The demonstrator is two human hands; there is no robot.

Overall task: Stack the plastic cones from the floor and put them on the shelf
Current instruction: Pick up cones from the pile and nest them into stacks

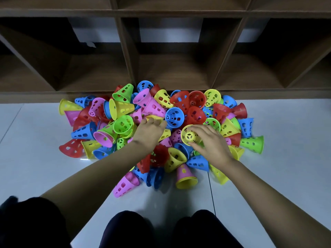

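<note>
A big heap of perforated plastic cones (193,104) in red, yellow, blue, green and pink lies on the pale floor right in front of the brown shelf (172,72). My right hand (212,143) grips a yellow cone (189,136) whose open mouth faces me, fingers curled round its rim. My left hand (149,132) reaches into the heap's middle, fingers on a yellow cone (155,117) under a pink one; I cannot tell whether it grips it. A blue cone (174,116) sits between the two hands.
The shelf has open, dark cubbies across its bottom row, the middle one directly behind the heap. Bare pale floor (35,167) lies left, right and in front of the heap. My knees (161,230) in dark clothing are at the bottom edge.
</note>
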